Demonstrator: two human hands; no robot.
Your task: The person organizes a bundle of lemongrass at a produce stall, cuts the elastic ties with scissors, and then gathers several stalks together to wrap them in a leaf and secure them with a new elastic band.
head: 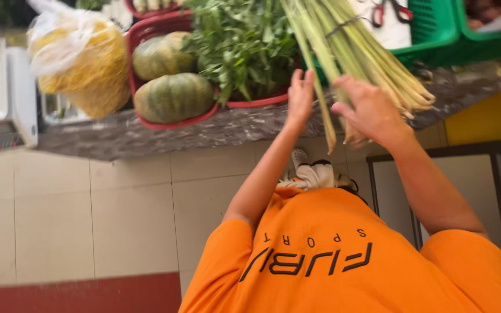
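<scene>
Both hands up on the lemongrass at the counter's edge

The lemongrass bundle [352, 52] lies at twelve o'clock, root ends jutting over the stone counter [146, 133]. The right hand [372, 113] is wrapped around the stalks' lower ends, fingers curled on them. At its nine o'clock, the left hand [300, 95] stands flat, fingers straight and together, pressed against one loose stalk. Leafy greens [242, 43] sit at ten o'clock of the hands, beside two green squashes [172, 95] in a red basket [146, 29]. A green basket [436, 35] sits at two o'clock.
</scene>
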